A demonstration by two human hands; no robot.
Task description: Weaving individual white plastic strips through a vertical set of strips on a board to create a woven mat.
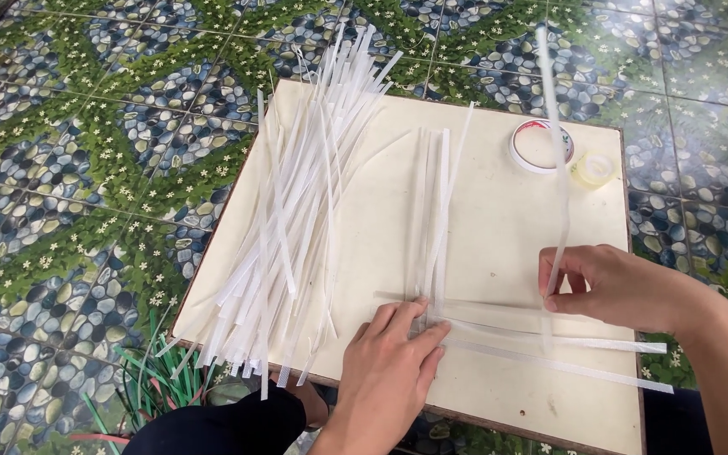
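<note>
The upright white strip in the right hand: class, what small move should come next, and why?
Probably lower the upright strip flat across the horizontal strips. The right hand pinches only its lower end, so it stands free, while the left hand presses down the crossing where the vertical strips meet them, holding the weave steady on the board.

Your surface (499, 236) is a plain cream board with a thin brown edge. At its nine o'clock side the heap of strips (297, 219) is translucent white, and so are the few strips laid out (436, 211) at the centre. At one o'clock the tape roll (539, 145) is white with a red rim, and the smaller roll (594, 168) beside it is clear, pale yellow. The floor (86, 168) has tiles patterned with blue-grey pebbles, green leaves and tiny white flowers. Green strips (149, 371) lie at seven o'clock.
</note>
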